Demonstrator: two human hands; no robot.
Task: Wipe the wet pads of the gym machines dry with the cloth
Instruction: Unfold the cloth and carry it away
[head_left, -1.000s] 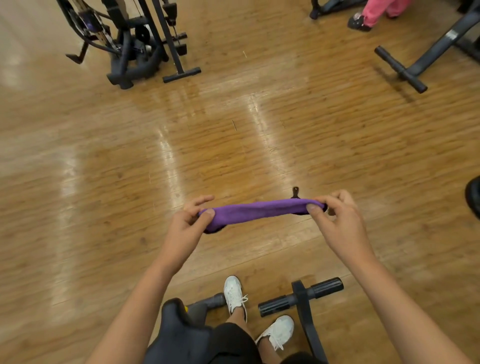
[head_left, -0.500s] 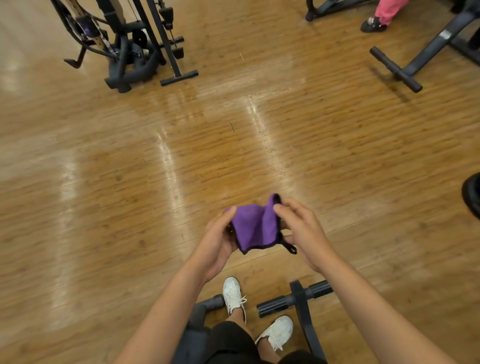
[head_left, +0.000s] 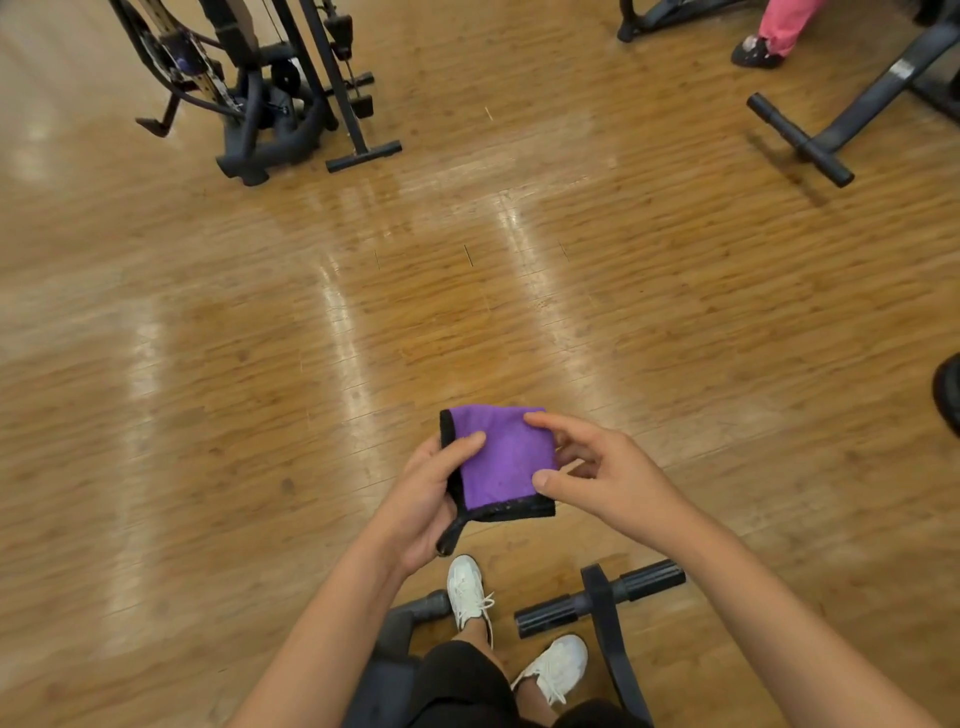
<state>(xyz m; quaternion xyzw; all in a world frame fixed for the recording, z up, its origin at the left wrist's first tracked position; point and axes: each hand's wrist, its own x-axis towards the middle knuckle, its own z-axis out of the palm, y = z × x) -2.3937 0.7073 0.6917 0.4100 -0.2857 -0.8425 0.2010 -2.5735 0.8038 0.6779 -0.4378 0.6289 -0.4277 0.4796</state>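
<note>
A purple cloth (head_left: 501, 460) with a black edge is folded into a small square and held in front of me above the wooden floor. My left hand (head_left: 423, 501) grips its left side, thumb lying on the purple face. My right hand (head_left: 605, 475) pinches the cloth's right edge between forefinger and thumb. A dark pad (head_left: 382, 675) of the machine I am at shows at the bottom, mostly hidden by my arm and legs.
Below my hands stand my white shoes (head_left: 467, 592) and a black foot bar with roller grips (head_left: 602, 605). A cable machine (head_left: 260, 88) stands at the far left, a bench leg (head_left: 810, 137) at the far right. A person's pink trouser leg (head_left: 779, 26) shows at the top right.
The cloth was stretched out as a long strip between my hands. My hands came together and folded it into a small square, now held flat.
</note>
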